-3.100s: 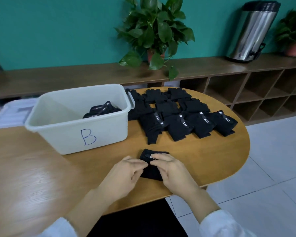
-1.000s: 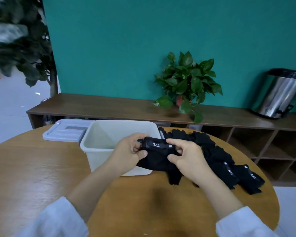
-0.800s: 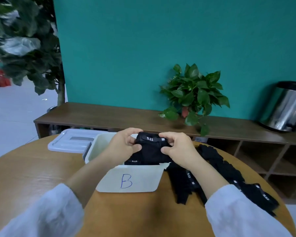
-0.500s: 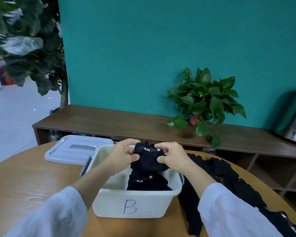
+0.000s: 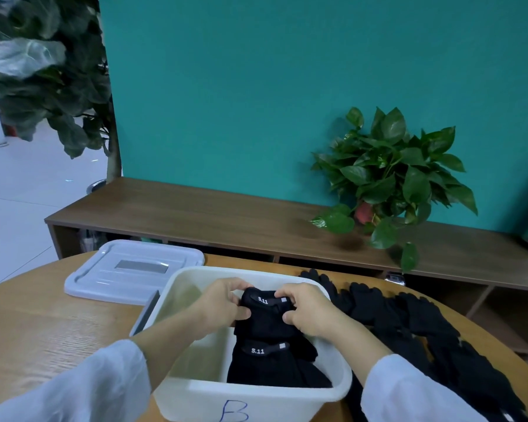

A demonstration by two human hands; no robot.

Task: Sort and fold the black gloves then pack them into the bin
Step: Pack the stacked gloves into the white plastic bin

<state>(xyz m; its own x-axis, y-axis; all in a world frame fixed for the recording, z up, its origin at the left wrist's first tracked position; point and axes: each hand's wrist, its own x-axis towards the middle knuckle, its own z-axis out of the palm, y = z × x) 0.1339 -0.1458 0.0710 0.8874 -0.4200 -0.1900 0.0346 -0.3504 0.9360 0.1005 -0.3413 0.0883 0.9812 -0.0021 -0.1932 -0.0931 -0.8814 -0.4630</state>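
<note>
A folded black glove bundle (image 5: 267, 315) with a "5.11" strap is inside the white bin (image 5: 192, 394) marked "B". My left hand (image 5: 223, 303) grips its left side and my right hand (image 5: 307, 309) grips its right side, both thumbs curled onto the cloth. Below it in the bin lies another folded black glove bundle (image 5: 272, 367) with the same strap. Several unfolded black gloves (image 5: 415, 324) lie in a row on the wooden table (image 5: 43, 324) to the right of the bin.
The bin's white lid (image 5: 134, 271) lies on the table behind and left of the bin. A low wooden shelf unit (image 5: 226, 220) with a potted plant (image 5: 390, 181) runs along the teal wall. A large leafy plant (image 5: 43, 71) stands at far left.
Both hands have lifted the folded glove bundle from the table's front edge, carried it over the bin and lowered it inside, above the bundle lying there. The camera view has tilted up.
</note>
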